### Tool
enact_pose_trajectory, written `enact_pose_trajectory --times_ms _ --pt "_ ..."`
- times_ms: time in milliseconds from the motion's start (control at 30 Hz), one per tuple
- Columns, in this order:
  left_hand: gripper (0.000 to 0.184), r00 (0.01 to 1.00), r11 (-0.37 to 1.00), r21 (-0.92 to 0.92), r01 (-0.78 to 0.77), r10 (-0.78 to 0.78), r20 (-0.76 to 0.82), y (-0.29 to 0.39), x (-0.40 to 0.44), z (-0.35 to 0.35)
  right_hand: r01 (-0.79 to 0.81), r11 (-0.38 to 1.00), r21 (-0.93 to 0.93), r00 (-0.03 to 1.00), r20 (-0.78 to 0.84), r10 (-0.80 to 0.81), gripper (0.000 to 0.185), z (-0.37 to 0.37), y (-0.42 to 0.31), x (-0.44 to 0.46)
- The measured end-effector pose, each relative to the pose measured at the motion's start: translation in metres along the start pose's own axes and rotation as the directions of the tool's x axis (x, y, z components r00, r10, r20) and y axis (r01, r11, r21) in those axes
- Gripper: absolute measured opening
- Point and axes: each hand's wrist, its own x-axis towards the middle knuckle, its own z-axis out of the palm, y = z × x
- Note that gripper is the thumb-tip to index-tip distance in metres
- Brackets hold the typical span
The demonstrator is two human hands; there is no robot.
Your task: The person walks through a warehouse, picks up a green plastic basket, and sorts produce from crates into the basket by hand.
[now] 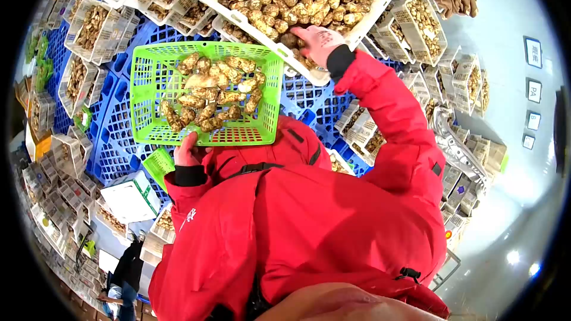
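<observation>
- while reaching over the near rim of the white crate point(238, 21) with the right hand point(324, 44), holding the green basket point(270, 101) with the left hand point(187, 150).
- left grip: clamped on the near rim of the green basket, close to the person's red jacket point(333, 202).
- right grip: fingers down among the heaped mushrooms point(297, 0), near the crate's closest corner; cannot tell a pinch from a mere touch.
- lying loosely in the green basket: smaller mushrooms point(229, 74), gathered towards the middle.
- spread out below: blue pallets point(110, 137), with full crates around.
- could tip or twist if held at one rim only, with support underneath hidden from view; might then spill the smaller mushrooms onto the pallets.
- could snap a stem or bruise a cap by pulling one out from under the heap's weight.
- could knock pieces over the crate's low edge by dragging the sleeve across.
</observation>
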Motion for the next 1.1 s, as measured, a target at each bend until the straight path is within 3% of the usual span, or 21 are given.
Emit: enact_pose_trajectory --times_ms 33,67,100,167,233,267,300,333,367,400,500,533,600,667,700,767,833,900,967,1033,1100 --pt "0.017 0.998 1.000 0.012 0.023 -0.024 0.051 0.002 -0.002 -0.004 -0.009 1.000 -0.013 1.000 0.021 0.009 0.040 0.003 -0.002 -0.001" --pt "0.018 0.994 0.999 0.014 0.035 -0.036 0.103 0.004 -0.001 -0.003 0.049 0.994 0.103 0.994 -0.100 -0.039 0.039 0.007 0.005 0.001" --pt "0.018 0.999 0.999 0.045 0.017 -0.019 0.034 0.002 -0.002 0.002 0.058 0.958 0.280 0.980 -0.199 -0.001 0.042 -0.008 0.002 -0.004" --pt "0.019 0.993 0.995 0.098 0.002 0.010 -0.117 -0.004 -0.011 0.012 0.203 0.760 0.617 0.966 -0.255 -0.051 0.047 -0.049 -0.026 -0.018" --pt "0.018 0.997 0.996 0.085 0.005 0.002 -0.082 0.000 -0.012 0.017 0.302 0.784 0.542 0.946 -0.270 -0.178 0.046 -0.066 -0.037 -0.013" --pt "0.018 0.998 0.997 0.072 -0.007 0.012 -0.061 0.001 -0.010 0.020 0.263 0.848 0.460 0.933 -0.346 -0.101 0.047 -0.060 -0.016 0.005" --pt "0.018 0.995 0.985 0.155 -0.079 0.087 -0.045 -0.003 -0.006 0.014 0.135 0.956 0.262 0.916 -0.400 -0.020 0.049 -0.051 0.019 0.026" --pt "0.018 0.988 0.961 0.237 -0.143 0.155 -0.029 -0.013 -0.001 -0.002 -0.180 0.982 0.051 0.935 -0.302 0.187 0.052 -0.053 0.040 0.032" --pt "0.017 0.990 0.965 0.237 -0.113 0.129 -0.051 -0.011 -0.003 -0.004 -0.294 0.947 -0.132 0.947 -0.172 0.270 0.051 -0.033 0.070 0.043" --pt "0.018 0.992 0.968 0.236 -0.083 0.102 -0.073 -0.010 -0.004 -0.005 -0.246 0.915 -0.318 0.968 -0.128 0.216 0.047 -0.025 0.079 0.050" --pt "0.019 0.994 0.993 0.088 -0.079 0.085 -0.074 -0.006 -0.011 0.016 -0.252 0.937 -0.242 0.962 -0.165 0.217 0.040 -0.032 0.093 0.056" --pt "0.026 0.996 0.994 0.092 -0.054 0.047 0.082 -0.006 -0.007 0.001 -0.135 0.971 -0.197 0.975 -0.201 0.095 0.037 -0.018 0.115 0.060" --pt "0.022 0.985 0.962 0.210 -0.172 0.163 0.060 -0.006 -0.012 0.008 -0.214 0.961 -0.174 0.958 -0.229 0.172 0.034 -0.022 0.106 0.055" --pt "0.020 0.995 0.995 0.037 -0.097 0.097 0.005 0.000 -0.016 0.024 -0.218 0.972 -0.085 0.934 -0.308 0.182 0.034 -0.022 0.100 0.042" --pt "0.021 0.995 0.994 0.086 -0.074 0.079 -0.061 -0.001 -0.015 0.020 -0.281 0.942 -0.181 0.949 -0.199 0.245 0.037 -0.026 0.095 0.045" --pt "0.020 0.994 0.994 -0.012 -0.106 0.106 -0.015 -0.004 -0.011 0.017 -0.196 0.967 -0.166 0.953 -0.266 0.147 0.041 -0.019 0.095 0.040" --pt "0.020 0.993 0.991 0.062 -0.118 0.118 0.002 -0.003 -0.011 0.014 -0.326 0.944 -0.051 0.933 -0.176 0.313 0.055 -0.045 0.077 0.036" --pt "0.019 0.994 0.991 0.073 -0.112 0.113 -0.011 -0.001 -0.010 0.015 -0.284 0.956 -0.072 0.917 -0.311 0.249 0.055 -0.026 0.098 0.048" --pt "0.018 0.995 0.996 0.020 -0.082 0.083 -0.056 -0.001 -0.011 0.018 -0.332 0.942 -0.036 0.906 -0.289 0.308 0.056 -0.023 0.106 0.052" --pt "0.018 0.992 0.993 0.048 -0.104 0.107 -0.070 -0.001 -0.013 0.017 -0.251 0.963 0.103 0.900 -0.341 0.271 0.051 -0.029 0.106 0.047" --pt "0.019 0.992 0.991 0.072 -0.110 0.114 -0.054 -0.004 -0.011 0.013 -0.094 0.913 0.396 0.853 -0.441 0.279 0.051 -0.028 0.105 0.035"
